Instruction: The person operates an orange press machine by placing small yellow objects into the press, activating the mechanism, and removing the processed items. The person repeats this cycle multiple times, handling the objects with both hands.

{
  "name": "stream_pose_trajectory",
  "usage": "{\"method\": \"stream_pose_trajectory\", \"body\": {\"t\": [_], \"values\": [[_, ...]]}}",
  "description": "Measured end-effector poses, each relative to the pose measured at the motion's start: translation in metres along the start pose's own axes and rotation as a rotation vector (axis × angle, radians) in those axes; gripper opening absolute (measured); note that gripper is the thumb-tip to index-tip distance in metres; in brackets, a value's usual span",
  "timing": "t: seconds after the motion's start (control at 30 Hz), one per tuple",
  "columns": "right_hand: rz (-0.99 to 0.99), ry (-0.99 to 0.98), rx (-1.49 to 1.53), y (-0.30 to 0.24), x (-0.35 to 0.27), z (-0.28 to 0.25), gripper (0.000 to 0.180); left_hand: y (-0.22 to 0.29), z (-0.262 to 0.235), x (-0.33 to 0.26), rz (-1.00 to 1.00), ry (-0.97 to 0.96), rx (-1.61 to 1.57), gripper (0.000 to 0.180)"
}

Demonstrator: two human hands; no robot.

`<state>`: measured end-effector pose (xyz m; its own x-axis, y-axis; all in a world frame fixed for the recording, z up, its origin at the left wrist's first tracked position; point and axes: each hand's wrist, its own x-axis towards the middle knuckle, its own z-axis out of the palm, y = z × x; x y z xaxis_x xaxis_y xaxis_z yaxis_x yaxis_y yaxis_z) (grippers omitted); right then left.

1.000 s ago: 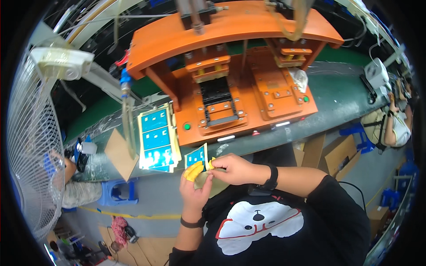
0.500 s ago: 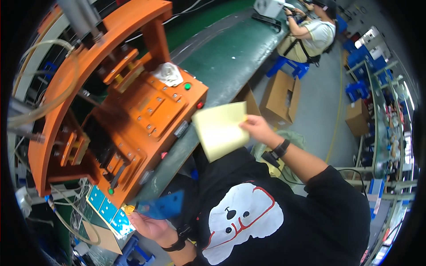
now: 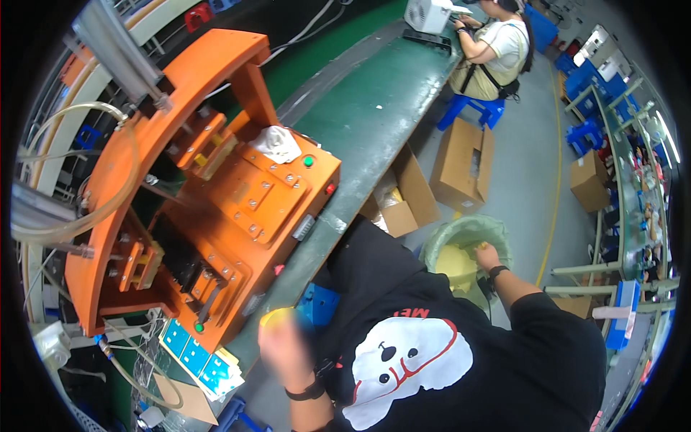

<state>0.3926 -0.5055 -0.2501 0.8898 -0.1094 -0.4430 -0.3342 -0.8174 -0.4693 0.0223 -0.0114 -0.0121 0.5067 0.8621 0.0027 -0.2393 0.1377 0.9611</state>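
My right hand (image 3: 487, 255) reaches over a bin lined with a pale green bag (image 3: 502, 234). Its fingers are curled at the edge of a pale yellow sheet (image 3: 453, 261), which hangs inside the bin's mouth. Beside the front edge of the bench, my left hand (image 3: 286, 349) is smeared by motion, with its fingertips pinched together. Something yellow (image 3: 276, 317) shows at those fingertips, too blurred to name. A blue sheet with small dark spots (image 3: 318, 304) sticks out to the right of this hand, apparently held in it.
An orange press machine (image 3: 259, 209) with green and red buttons stands on the green bench (image 3: 367, 86). A white cloth (image 3: 277, 144) lies on it. Blue cards (image 3: 196, 356) lie at its near end. Cardboard boxes (image 3: 461, 162) stand on the floor. Another person (image 3: 497, 54) sits farther along.
My right hand has carried the yellow sheet right and down, from in front of the press into the bin. My left hand has moved up and right with the blue sheet. The view has shifted slightly.
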Motion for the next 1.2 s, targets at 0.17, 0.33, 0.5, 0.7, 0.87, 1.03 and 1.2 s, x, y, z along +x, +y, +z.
{"method": "stream_pose_trajectory", "body": {"t": [0.17,0.33,0.5,0.7,0.87,1.03,1.2], "values": [[-0.801,-0.374,0.423,-0.304,-0.108,0.035,0.022,0.017,0.008,0.004,0.014,0.002,0.120,0.020],[-1.900,-0.405,0.464,-0.492,-0.287,0.037,0.029,0.032,-0.003,0.001,0.127,0.054,0.401,0.020],[-2.224,-0.253,0.217,-0.550,-0.369,0.076,0.029,0.066,-0.016,-0.016,0.090,0.107,0.406,0.023],[-2.442,-0.148,0.117,-0.582,-0.370,0.084,0.014,0.105,-0.039,-0.011,0.079,0.084,0.210,0.025],[-2.122,-0.635,0.488,-0.599,-0.350,0.005,0.014,0.128,-0.078,0.043,0.192,0.123,0.377,0.022],[-1.343,-1.007,0.849,-0.535,-0.248,-0.066,0.022,0.145,-0.077,0.124,0.248,0.050,0.657,0.026],[-0.807,-0.992,1.527,-0.457,-0.135,-0.051,0.029,0.138,-0.098,0.196,0.310,0.047,1.334,0.032]]}}
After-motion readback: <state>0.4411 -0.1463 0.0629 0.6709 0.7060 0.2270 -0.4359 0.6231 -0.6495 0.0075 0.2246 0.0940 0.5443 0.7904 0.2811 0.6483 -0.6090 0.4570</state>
